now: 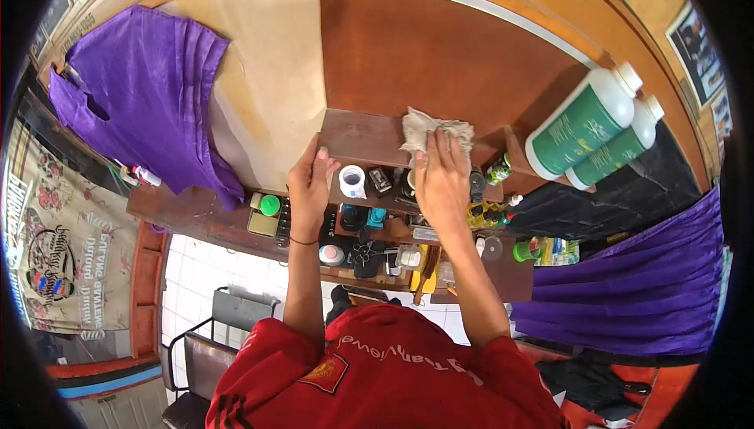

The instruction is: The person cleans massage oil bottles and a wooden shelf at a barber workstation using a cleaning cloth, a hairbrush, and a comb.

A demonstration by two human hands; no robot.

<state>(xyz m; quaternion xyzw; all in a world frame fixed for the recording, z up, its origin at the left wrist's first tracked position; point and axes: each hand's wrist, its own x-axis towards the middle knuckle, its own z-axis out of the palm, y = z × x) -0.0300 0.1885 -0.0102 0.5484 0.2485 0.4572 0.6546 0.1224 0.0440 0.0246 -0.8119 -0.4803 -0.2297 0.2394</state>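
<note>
Right hand (pixel 441 178) lay flat, fingers extended, pressing a crumpled grey cloth (pixel 422 127) onto the wooden shelf (pixel 363 140) near its back edge. Left hand (pixel 311 187) was braced against the shelf's left edge, fingers nearly straight, clasping nothing. Two green bottles (pixel 587 127) stood beyond the right edge.

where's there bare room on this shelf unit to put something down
Bare: the top shelf between the left hand and the rag under the right hand; also the dark ledge beside the purple cloth. Crowded: the lower tiers below both hands, packed with jars and bottles.
</note>
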